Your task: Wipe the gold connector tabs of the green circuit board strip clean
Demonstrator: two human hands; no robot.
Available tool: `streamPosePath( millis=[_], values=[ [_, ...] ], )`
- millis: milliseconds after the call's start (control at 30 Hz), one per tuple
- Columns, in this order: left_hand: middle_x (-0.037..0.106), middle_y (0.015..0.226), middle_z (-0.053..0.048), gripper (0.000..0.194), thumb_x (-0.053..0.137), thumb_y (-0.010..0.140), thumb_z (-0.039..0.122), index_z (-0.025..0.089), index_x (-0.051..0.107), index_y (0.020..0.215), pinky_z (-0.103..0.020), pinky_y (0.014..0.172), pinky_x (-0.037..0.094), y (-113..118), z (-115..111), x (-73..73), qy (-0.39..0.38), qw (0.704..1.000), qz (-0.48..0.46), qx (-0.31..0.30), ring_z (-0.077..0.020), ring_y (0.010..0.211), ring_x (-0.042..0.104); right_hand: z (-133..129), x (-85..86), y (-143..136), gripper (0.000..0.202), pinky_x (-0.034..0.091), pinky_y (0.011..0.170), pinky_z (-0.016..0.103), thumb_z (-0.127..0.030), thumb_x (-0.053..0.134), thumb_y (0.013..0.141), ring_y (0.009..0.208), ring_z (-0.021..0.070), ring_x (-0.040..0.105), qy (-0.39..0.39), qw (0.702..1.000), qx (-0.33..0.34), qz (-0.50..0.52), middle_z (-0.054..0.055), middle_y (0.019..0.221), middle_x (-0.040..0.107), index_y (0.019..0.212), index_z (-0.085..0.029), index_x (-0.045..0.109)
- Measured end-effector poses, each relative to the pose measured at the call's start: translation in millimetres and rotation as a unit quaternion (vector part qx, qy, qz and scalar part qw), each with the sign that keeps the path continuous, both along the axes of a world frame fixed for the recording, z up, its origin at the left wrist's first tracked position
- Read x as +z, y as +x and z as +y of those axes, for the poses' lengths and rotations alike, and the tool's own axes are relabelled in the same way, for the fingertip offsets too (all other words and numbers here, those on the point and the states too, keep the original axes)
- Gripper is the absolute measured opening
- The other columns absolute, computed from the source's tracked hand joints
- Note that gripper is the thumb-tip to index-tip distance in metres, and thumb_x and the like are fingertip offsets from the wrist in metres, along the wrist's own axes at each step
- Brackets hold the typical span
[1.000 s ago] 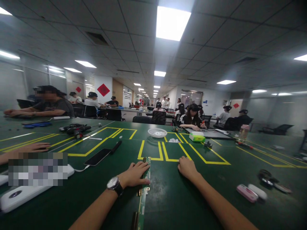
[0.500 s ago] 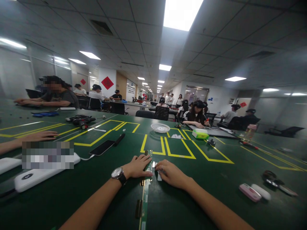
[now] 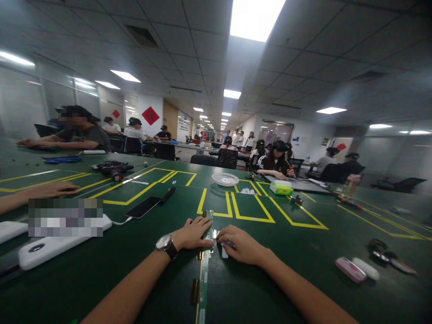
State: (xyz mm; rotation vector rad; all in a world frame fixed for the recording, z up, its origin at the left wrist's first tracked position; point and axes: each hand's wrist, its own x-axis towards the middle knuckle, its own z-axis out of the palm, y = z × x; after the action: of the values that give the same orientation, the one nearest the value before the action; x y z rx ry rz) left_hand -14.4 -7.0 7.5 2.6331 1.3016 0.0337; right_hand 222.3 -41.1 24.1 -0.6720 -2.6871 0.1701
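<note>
While my left hand (image 3: 194,234) lies flat across the board (image 3: 203,274), fingers slightly spread and clamped on nothing, my right hand (image 3: 241,245) is curled just beside its right edge, fingers closed on a slim grey piece (image 3: 230,244) too small to identify. Hands near each other, not touching.

Board: one, a narrow strip lying flat on the table (image 3: 236,292), running from beyond my fingers down to the bottom of the view. Dark tabs (image 3: 195,291) at its left edge: at least two.

Progress, as I judge it: board laid out and steadied, done; work at its right edge, under way and seemingly unfinished. How much is left, I cannot tell.

Pale piece (image 3: 225,254) below my right fingers: one, partly hidden. Watch (image 3: 164,243) on my left wrist: one.

Elsewhere on the table: phone (image 3: 143,208), one; basket (image 3: 225,180), one, white; tissue pack (image 3: 281,188), one; pink case (image 3: 351,270), one; white case (image 3: 366,268), one, next to the pink; white devices (image 3: 37,257), two, one cut by the left border; another person's hand (image 3: 60,189), one, at far left
</note>
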Motion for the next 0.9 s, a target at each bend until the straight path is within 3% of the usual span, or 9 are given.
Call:
streamPosePath(
  millis=[900],
  values=[
    [0.012,0.155,-0.009,0.081,0.037,0.084,0.072,0.027,0.016,0.149,-0.057,0.105,0.015,0.7,-0.4,2.8,-0.011,1.0,0.003,0.0,-0.0338,0.139,0.012,1.2,3.3,5.6,0.029,0.042,0.095,0.032,-0.011,0.053,0.082,0.104,0.018,0.056,-0.025,1.0,0.008,0.004,0.008,0.109,0.065,0.107,-0.017,0.065]
  ],
)
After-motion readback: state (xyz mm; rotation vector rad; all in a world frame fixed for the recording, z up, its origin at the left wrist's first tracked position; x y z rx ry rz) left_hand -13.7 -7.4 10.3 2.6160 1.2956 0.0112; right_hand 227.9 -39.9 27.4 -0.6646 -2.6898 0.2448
